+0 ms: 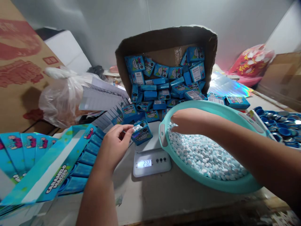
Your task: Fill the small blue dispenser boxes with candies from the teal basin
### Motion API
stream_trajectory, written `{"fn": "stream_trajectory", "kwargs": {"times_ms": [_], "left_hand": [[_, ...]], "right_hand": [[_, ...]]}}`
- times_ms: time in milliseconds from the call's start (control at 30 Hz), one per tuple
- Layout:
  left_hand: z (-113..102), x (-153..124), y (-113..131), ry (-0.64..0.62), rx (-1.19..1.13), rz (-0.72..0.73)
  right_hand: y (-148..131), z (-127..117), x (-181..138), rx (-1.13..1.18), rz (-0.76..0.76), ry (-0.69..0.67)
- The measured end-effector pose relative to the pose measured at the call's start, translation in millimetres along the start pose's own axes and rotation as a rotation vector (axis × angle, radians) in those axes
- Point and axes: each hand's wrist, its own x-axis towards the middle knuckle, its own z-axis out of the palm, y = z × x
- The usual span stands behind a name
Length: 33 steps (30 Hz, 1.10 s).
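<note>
My left hand is at the left rim of a small blue "Caramelo Macizo" candy box, thumb and fingertips closed on its edge beside white candies in its opening. The box is tilted over the pan of a white digital scale, whose lit display seems to read 232. My right hand reaches into a turquoise basin of pale blue and white candies. Its fingers curl at the basin's left side with a few candies at them; the fingertips are mostly hidden.
Behind the scale, a cardboard box on its side holds many blue candy boxes, some spilling out. Blue display cartons stand at left. Blue and silver lids lie in a tray at right. A clear plastic bag sits behind left.
</note>
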Motion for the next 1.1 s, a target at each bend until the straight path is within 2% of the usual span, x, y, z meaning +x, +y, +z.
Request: {"fn": "stream_trajectory", "kwargs": {"times_ms": [300,600,900,1000,1100], "left_hand": [[2.1,-2.1,8.0,0.093,0.159,0.109],[5.0,-4.5,10.7,0.190,0.199,0.139],[8.1,-2.2,7.7,0.200,0.245,0.290],[9.9,-1.9,8.0,0.253,0.255,0.311],[11.4,-2.6,7.8,0.342,0.251,0.258]], "right_hand": [[-0.5,-0.6,-1.3,0.027,-0.003,-0.056],[-0.6,-1.7,-1.4,0.047,0.007,-0.087],[1.9,-2.9,-2.6,0.049,0.022,-0.093],[4.0,-2.5,-2.8,0.052,0.029,-0.089],[6.5,-4.0,-4.5,0.059,0.029,-0.076]]}}
